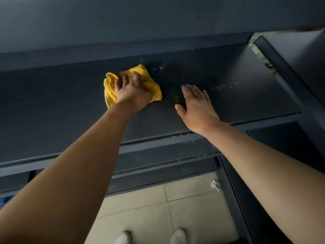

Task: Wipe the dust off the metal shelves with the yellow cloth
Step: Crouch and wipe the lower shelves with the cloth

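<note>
Head view: my left hand [133,90] spreads its fingers over the bunched yellow cloth [110,87], pressing it onto the middle of the metal shelf [52,103] to lift dust, while my empty right hand [197,104] lies flat on that shelf as a brace, beside unwiped specks [226,86].

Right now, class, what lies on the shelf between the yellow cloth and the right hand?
Head view: only dusty shelf surface separates the yellow cloth from the right hand.
</note>
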Demonstrator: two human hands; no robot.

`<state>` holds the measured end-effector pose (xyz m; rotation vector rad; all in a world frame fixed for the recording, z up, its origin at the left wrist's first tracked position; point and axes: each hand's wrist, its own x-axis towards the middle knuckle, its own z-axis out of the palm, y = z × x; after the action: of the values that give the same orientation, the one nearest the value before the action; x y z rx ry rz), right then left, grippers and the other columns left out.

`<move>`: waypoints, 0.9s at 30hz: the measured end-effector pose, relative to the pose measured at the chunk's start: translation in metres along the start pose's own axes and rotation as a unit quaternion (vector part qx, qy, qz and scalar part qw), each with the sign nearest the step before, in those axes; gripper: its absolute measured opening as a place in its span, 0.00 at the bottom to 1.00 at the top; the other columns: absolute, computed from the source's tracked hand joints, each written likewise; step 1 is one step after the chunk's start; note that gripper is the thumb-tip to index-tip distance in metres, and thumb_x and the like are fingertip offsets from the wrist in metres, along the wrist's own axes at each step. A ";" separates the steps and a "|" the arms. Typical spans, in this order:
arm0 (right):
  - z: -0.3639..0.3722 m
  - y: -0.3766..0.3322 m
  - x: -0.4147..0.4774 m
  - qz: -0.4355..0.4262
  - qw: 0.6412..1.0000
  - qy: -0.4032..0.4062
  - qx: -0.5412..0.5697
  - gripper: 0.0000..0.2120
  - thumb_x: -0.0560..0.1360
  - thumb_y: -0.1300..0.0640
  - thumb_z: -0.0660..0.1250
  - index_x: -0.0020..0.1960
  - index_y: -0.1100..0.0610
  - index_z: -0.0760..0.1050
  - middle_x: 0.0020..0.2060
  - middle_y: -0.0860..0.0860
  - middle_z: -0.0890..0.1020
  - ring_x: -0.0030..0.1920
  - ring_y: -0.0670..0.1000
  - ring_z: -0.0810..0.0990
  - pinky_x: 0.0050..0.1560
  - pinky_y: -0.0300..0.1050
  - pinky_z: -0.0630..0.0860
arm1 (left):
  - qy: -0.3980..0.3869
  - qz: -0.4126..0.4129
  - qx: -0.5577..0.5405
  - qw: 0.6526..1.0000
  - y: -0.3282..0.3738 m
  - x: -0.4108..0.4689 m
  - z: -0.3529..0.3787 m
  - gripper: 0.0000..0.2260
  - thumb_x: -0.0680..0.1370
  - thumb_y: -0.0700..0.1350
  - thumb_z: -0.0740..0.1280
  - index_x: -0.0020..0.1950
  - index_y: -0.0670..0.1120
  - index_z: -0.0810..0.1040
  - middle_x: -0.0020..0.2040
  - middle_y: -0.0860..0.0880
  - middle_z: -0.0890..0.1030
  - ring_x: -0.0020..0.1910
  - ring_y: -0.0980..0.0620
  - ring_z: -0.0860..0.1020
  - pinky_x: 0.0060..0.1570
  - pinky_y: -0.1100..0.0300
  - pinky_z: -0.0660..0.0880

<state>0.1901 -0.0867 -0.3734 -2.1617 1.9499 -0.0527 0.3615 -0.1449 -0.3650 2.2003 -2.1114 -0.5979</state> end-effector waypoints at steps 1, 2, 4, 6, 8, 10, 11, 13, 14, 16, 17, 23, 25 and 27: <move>-0.001 0.002 0.002 0.002 1.000 0.001 -0.001 0.29 0.82 0.48 0.52 0.77 0.59 0.47 0.77 0.54 0.52 0.77 0.53 0.49 0.76 0.52 0.45 | -0.005 0.017 0.000 1.000 0.007 0.003 -0.001 0.30 0.78 0.49 0.56 0.77 0.45 0.46 0.78 0.46 0.48 0.77 0.48 0.42 0.74 0.51 0.37; -0.001 0.005 0.004 0.007 1.000 0.001 -0.002 0.29 0.81 0.48 0.52 0.77 0.59 0.47 0.77 0.54 0.52 0.77 0.53 0.49 0.76 0.52 0.45 | -0.012 0.035 0.000 0.999 0.016 0.004 0.000 0.31 0.78 0.48 0.57 0.77 0.46 0.47 0.78 0.45 0.48 0.77 0.49 0.42 0.74 0.52 0.37; -0.003 0.013 0.005 0.028 1.000 0.009 0.002 0.29 0.81 0.49 0.53 0.77 0.59 0.49 0.77 0.55 0.54 0.77 0.54 0.51 0.76 0.52 0.46 | -0.026 0.080 0.003 0.996 0.035 0.006 0.004 0.31 0.78 0.48 0.58 0.77 0.47 0.48 0.78 0.45 0.48 0.77 0.49 0.42 0.74 0.53 0.38; -0.003 0.022 0.004 0.058 0.998 0.038 0.014 0.27 0.81 0.52 0.54 0.76 0.60 0.52 0.76 0.56 0.58 0.76 0.55 0.54 0.76 0.53 0.48 | -0.041 0.132 0.007 0.990 0.052 0.006 0.009 0.32 0.77 0.48 0.59 0.77 0.47 0.47 0.78 0.45 0.48 0.77 0.50 0.42 0.74 0.53 0.38; -0.003 0.026 0.003 0.084 0.994 0.061 0.024 0.26 0.81 0.53 0.54 0.76 0.61 0.54 0.75 0.58 0.61 0.76 0.56 0.56 0.76 0.53 0.49 | -0.053 0.164 0.007 0.985 0.057 0.007 0.014 0.32 0.77 0.48 0.58 0.77 0.46 0.46 0.78 0.45 0.48 0.77 0.50 0.42 0.74 0.52 0.37; -0.002 0.024 0.002 0.096 0.993 0.060 0.030 0.26 0.81 0.53 0.54 0.76 0.61 0.53 0.75 0.58 0.60 0.76 0.56 0.56 0.76 0.53 0.48 | -0.052 0.173 0.009 0.984 0.051 0.010 0.013 0.31 0.77 0.48 0.58 0.77 0.47 0.49 0.78 0.47 0.49 0.77 0.50 0.41 0.74 0.52 0.37; -0.001 0.022 0.003 0.096 0.993 0.056 0.031 0.26 0.81 0.53 0.53 0.76 0.61 0.53 0.75 0.57 0.60 0.76 0.55 0.55 0.76 0.52 0.48 | -0.046 0.165 0.005 0.985 0.046 0.011 0.011 0.30 0.77 0.48 0.58 0.77 0.48 0.50 0.78 0.48 0.49 0.77 0.49 0.41 0.74 0.52 0.37; 0.001 0.016 0.006 0.089 0.994 0.053 0.033 0.27 0.81 0.53 0.53 0.76 0.61 0.52 0.76 0.56 0.58 0.76 0.55 0.54 0.76 0.52 0.47 | -0.023 0.119 -0.011 0.993 0.030 0.013 0.003 0.30 0.77 0.47 0.58 0.77 0.50 0.51 0.78 0.47 0.49 0.76 0.46 0.41 0.74 0.51 0.37; 0.002 0.013 0.008 0.085 0.994 0.053 0.034 0.27 0.81 0.53 0.53 0.77 0.60 0.51 0.76 0.56 0.58 0.76 0.54 0.54 0.76 0.51 0.46 | -0.006 0.085 -0.022 0.996 0.021 0.014 -0.002 0.29 0.77 0.46 0.58 0.77 0.50 0.51 0.78 0.47 0.49 0.76 0.45 0.41 0.74 0.50 0.38; 0.003 0.007 0.014 0.074 0.995 0.054 0.036 0.27 0.81 0.52 0.52 0.77 0.60 0.50 0.76 0.56 0.56 0.77 0.54 0.52 0.76 0.51 0.45 | 0.029 0.016 -0.039 0.999 0.003 0.020 -0.011 0.29 0.78 0.46 0.57 0.77 0.49 0.50 0.78 0.47 0.50 0.76 0.45 0.42 0.74 0.51 0.39; 0.003 0.004 0.017 0.068 0.996 0.055 0.036 0.27 0.82 0.52 0.52 0.77 0.60 0.49 0.76 0.56 0.56 0.77 0.54 0.52 0.76 0.51 0.45 | 0.037 -0.014 -0.040 0.998 -0.004 0.025 -0.014 0.29 0.78 0.45 0.57 0.77 0.48 0.50 0.78 0.47 0.50 0.76 0.45 0.42 0.75 0.51 0.39; 0.004 0.005 0.025 0.039 0.997 0.061 0.039 0.28 0.82 0.51 0.52 0.77 0.59 0.49 0.77 0.55 0.55 0.77 0.53 0.50 0.76 0.50 0.44 | 0.014 -0.037 -0.026 0.999 0.007 0.064 -0.013 0.30 0.75 0.43 0.57 0.76 0.46 0.50 0.76 0.41 0.54 0.76 0.45 0.46 0.74 0.45 0.40; 0.003 0.013 0.024 0.039 0.996 0.067 0.039 0.27 0.82 0.51 0.52 0.77 0.59 0.49 0.77 0.55 0.55 0.77 0.53 0.51 0.76 0.50 0.44 | 0.008 -0.004 -0.021 1.000 0.021 0.071 -0.010 0.30 0.75 0.43 0.57 0.76 0.47 0.51 0.76 0.42 0.55 0.76 0.45 0.47 0.73 0.44 0.40; 0.001 0.024 0.020 0.046 0.995 0.073 0.039 0.27 0.82 0.52 0.53 0.77 0.59 0.50 0.77 0.55 0.56 0.77 0.54 0.51 0.76 0.50 0.45 | -0.001 0.036 -0.016 0.999 0.042 0.074 -0.005 0.29 0.76 0.44 0.56 0.76 0.48 0.52 0.77 0.44 0.53 0.77 0.47 0.46 0.73 0.45 0.39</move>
<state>0.1689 -0.1086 -0.3817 -2.0676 2.0870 -0.2753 0.3230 -0.2211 -0.3674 2.0985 -2.1548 -0.6241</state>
